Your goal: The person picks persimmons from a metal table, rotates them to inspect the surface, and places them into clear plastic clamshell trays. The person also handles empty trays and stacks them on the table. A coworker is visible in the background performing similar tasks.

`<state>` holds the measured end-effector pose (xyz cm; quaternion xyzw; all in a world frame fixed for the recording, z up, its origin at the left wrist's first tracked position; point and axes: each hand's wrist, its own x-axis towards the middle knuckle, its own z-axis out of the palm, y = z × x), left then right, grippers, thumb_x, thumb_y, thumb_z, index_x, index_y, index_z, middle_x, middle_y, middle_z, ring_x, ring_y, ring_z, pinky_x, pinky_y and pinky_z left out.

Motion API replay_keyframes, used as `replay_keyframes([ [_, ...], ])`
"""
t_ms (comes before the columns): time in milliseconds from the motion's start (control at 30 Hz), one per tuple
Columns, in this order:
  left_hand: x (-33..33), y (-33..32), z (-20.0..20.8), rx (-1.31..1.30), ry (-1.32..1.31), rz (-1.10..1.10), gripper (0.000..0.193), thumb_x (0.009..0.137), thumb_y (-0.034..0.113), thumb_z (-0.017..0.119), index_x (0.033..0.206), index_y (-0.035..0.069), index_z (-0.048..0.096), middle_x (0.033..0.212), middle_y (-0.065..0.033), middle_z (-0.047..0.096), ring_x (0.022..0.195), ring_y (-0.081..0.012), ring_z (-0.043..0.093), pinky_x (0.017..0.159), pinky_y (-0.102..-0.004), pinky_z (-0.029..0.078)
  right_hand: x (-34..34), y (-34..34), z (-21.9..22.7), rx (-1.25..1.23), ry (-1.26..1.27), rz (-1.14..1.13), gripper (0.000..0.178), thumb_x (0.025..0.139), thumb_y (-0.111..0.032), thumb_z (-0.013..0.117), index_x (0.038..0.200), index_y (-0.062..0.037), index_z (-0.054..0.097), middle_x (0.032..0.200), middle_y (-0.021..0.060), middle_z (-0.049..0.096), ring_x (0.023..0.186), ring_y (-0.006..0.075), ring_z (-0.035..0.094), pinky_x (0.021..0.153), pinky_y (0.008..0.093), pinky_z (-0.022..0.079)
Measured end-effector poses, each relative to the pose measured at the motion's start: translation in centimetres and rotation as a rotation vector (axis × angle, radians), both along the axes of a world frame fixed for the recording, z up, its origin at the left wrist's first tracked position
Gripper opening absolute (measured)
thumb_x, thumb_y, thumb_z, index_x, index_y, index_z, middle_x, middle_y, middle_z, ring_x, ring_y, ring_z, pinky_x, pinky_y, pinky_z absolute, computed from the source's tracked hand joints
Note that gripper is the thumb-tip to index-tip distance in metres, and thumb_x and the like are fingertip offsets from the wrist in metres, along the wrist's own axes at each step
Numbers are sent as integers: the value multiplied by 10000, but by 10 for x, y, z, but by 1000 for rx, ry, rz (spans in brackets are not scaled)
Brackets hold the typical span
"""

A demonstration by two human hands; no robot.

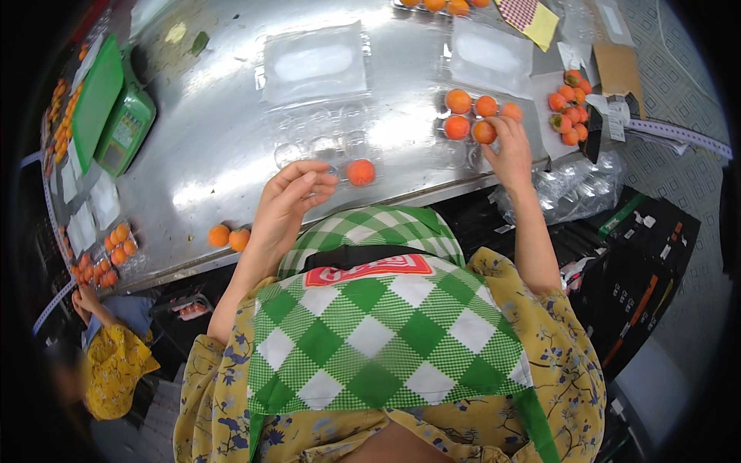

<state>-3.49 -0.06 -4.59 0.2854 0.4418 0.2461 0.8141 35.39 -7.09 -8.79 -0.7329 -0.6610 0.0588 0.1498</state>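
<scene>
My right hand point(511, 153) has its thumb and fingers closed around an orange persimmon point(484, 133) in the front row of a clear plastic clamshell point(455, 154). Several other persimmons point(458, 101) sit in that clamshell's cups, and its front left cup holds none. To the left lies a second clear clamshell point(323, 143) with a single persimmon point(360, 173) at its front right. My left hand point(290, 199) hovers just left of that fruit, fingers loosely stretched and holding nothing. Two more persimmons point(229, 237) rest on the metal table near my left wrist.
A green scale point(126, 133) stands at the left. Persimmons fill a box point(547, 135) at the right, beside bagged clear packaging point(567, 189). Black crates point(641, 255) stand below the table's right edge. Another person point(120, 363) works at the far left by packed fruit.
</scene>
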Motion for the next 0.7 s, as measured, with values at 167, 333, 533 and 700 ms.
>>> replay_keyframes([
  [167, -6, 1, -5, 10, 21, 69, 265, 946, 210, 562, 1133, 25, 591, 1000, -103, 669, 930, -155, 631, 877, -321, 496, -42, 17, 32, 184, 49, 30, 419, 664, -87, 778, 1049, -57, 614, 1036, 109, 614, 992, 310, 558, 845, 408, 450],
  [333, -6, 5, -6, 7, 22, 92, 254, 942, 205, 570, 1121, 26, 598, 987, -101, 674, 913, -154, 638, 872, -321, 498, -132, 22, 19, 30, 282, 402, 538, 635, -214, 809, 1104, -77, 583, 1145, 96, 555, 1103, 299, 511, 928, 425, 395],
  [533, -9, 3, -5, 3, 15, 100, 256, 936, 215, 587, 1117, 34, 609, 983, -92, 678, 900, -152, 644, 858, -309, 499, -171, 24, -5, -68, 204, 433, 570, 601, -240, 811, 1076, -13, 593, 1227, 153, 510, 1205, 315, 449, 979, 450, 365],
  [700, -11, 0, -12, -17, 10, 110, 256, 930, 210, 598, 1118, 37, 611, 983, -90, 680, 899, -151, 644, 853, -311, 499, -174, 25, -9, -88, 203, 430, 513, 613, -228, 797, 1038, -13, 604, 1214, 152, 520, 1190, 307, 462, 978, 438, 370],
])
